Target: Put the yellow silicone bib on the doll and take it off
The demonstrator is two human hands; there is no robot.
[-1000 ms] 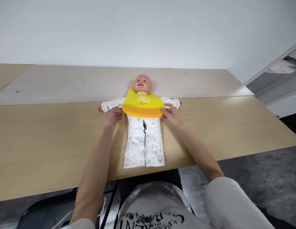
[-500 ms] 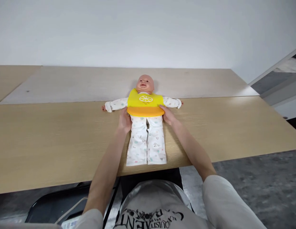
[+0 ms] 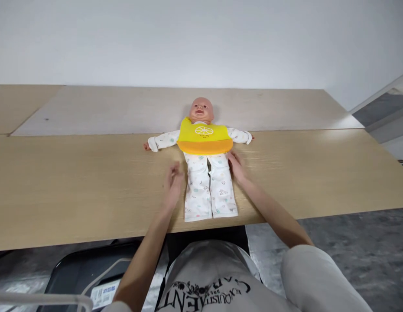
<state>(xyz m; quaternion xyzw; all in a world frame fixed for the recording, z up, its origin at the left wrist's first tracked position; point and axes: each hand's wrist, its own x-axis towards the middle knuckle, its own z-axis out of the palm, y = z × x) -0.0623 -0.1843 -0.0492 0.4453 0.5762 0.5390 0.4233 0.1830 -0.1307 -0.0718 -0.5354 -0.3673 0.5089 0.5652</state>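
A baby doll (image 3: 201,110) lies on its back with both arms spread, dressed in a white printed top with long sleeves (image 3: 167,139) and matching white trousers (image 3: 197,190). Over its chest is a yellow bib (image 3: 191,129) with a white citrus-slice print and an orange pocket (image 3: 204,147) along the bottom. My left hand (image 3: 174,177), a little blurred, is off to the left of the trousers, fingers loosely apart and nothing in them. Close to the bib's lower right corner, my right hand (image 3: 236,168) is open beside the doll's hip; whether it touches the cloth I cannot tell.
The doll lies on a light wooden table (image 3: 91,182), its trouser legs close to the front edge. A paler panel (image 3: 123,108) runs along the back against a white wall (image 3: 201,43). Below at the left is a black chair (image 3: 78,268) with a white label and cable.
Both hands have come away from the sides of the bib's pocket and moved down towards me, the left one farther. The view has shifted slightly.
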